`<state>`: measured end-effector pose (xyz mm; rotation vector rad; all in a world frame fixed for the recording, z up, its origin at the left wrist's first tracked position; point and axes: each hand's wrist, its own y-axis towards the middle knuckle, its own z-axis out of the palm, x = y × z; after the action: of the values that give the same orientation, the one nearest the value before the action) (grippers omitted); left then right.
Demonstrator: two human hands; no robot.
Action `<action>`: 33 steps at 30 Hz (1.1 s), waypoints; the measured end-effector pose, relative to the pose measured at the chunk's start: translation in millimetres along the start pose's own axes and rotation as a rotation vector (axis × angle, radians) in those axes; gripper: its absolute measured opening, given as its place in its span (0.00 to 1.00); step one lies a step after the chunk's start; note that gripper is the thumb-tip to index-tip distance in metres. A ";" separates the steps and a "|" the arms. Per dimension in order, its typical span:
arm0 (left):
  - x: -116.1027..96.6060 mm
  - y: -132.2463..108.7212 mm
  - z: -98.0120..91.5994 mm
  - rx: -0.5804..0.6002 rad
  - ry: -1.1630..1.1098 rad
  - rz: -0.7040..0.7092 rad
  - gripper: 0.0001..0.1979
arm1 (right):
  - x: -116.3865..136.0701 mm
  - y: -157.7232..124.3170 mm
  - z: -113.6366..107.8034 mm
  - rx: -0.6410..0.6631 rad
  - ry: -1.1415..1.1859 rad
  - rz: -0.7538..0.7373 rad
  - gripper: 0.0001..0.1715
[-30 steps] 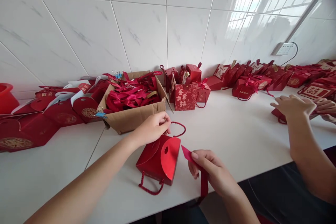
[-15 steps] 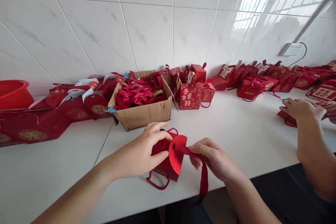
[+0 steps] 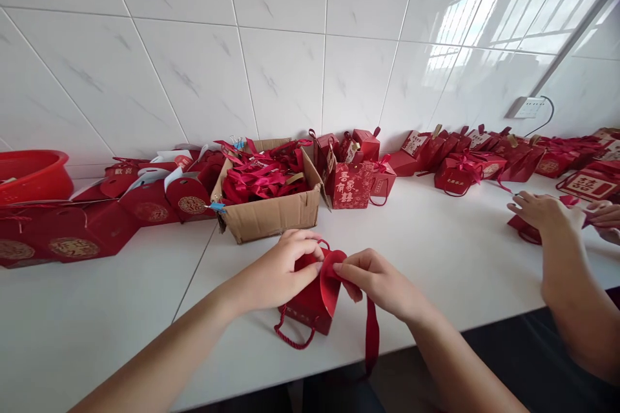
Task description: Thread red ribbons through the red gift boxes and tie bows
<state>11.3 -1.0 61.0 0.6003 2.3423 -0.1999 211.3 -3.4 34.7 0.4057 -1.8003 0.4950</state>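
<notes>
Apparently threading the dark-red satin ribbon [image 3: 371, 339], pinched in the right hand [image 3: 375, 277], into the red folded-card box [image 3: 312, 304] on the white tabletop [image 3: 436, 258], with left hand [image 3: 283, 271] curled narrowly at the rounded flap [image 3: 331, 290], hold unclear, next likely calling for a pull-through.

One head-worn view, close above the white table [image 3: 436, 251], forward and down toward the tiled wall [image 3: 290, 71].

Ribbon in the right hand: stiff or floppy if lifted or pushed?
Probably floppy: the ribbon's tail hangs limp from the right hand, down past the edge of the table. Likely light, being just a narrow strip. Pushed end-on it may buckle, since the hanging length shows little stiffness.
</notes>
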 end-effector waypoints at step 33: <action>-1.6 -47.0 -21.3 -0.248 0.255 -0.055 0.12 | 116.8 -14.7 -50.9 -0.308 0.180 -0.709 0.12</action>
<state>-22.6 -36.6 76.8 0.4608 2.5778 0.1507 228.4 8.2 161.2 0.7133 -1.4056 -0.2327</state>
